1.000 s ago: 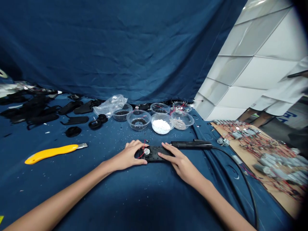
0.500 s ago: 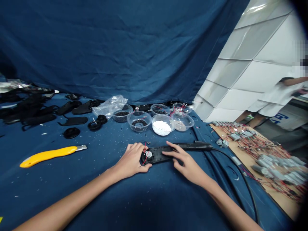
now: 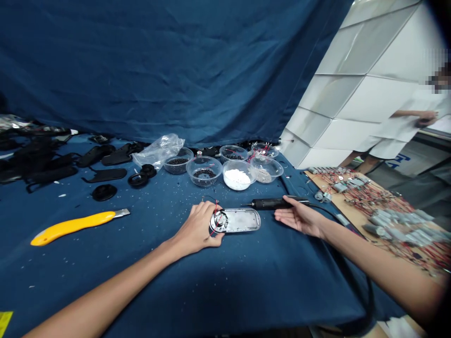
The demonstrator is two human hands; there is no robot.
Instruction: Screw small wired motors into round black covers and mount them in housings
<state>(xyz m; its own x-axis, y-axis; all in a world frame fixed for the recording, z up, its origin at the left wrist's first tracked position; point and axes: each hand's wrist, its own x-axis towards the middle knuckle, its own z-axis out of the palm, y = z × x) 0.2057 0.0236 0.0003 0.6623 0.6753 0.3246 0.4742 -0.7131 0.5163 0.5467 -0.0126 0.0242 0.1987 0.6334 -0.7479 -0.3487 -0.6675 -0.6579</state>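
While the left hand (image 3: 198, 228) grips a silver oval casing (image 3: 243, 220) on the blue-covered desk (image 3: 141, 263), fingers (image 3: 209, 209) clenched over its wired round end, the right hand (image 3: 299, 218) lies open and released beside a black soldering iron (image 3: 271, 203).
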